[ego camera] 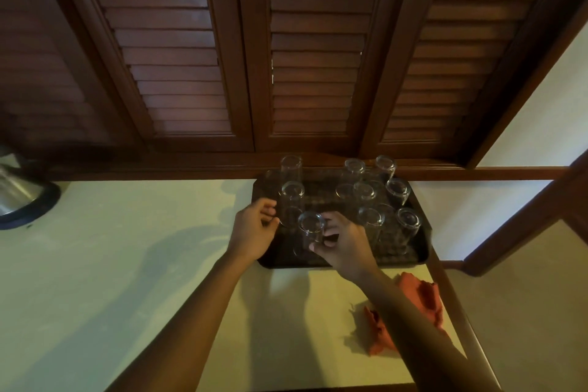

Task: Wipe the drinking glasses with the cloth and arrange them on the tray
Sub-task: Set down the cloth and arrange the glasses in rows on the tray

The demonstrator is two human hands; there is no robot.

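- Head view: two bare forearms reach over a pale table to a dark tray set against its far edge, under brown louvred shutters.
- Clear drinking glasses stand upside down on the tray in rough rows; nine or so can be counted, though reflections make the exact number hard to tell.
- Right hand is at the tray's near left part, fingers curled round the nearest glass, pinching its side near the lower end; that glass stands inverted on the tray, base upward.
- Left hand is at the tray's left edge, fingers loosely curled toward a tall glass just behind the nearest one; fingertips are at its side, but whether they actually grip it cannot be told.
- Another tall glass stands at the tray's far left corner; shorter glasses fill the tray's right half, one near its front right corner.
- An orange cloth lies crumpled on the table just nearer than the tray's front right corner, partly hidden under the right forearm and held by neither hand.
- Well to the left of the tray, at the table's far left, part of a steel kettle shows on a black base.
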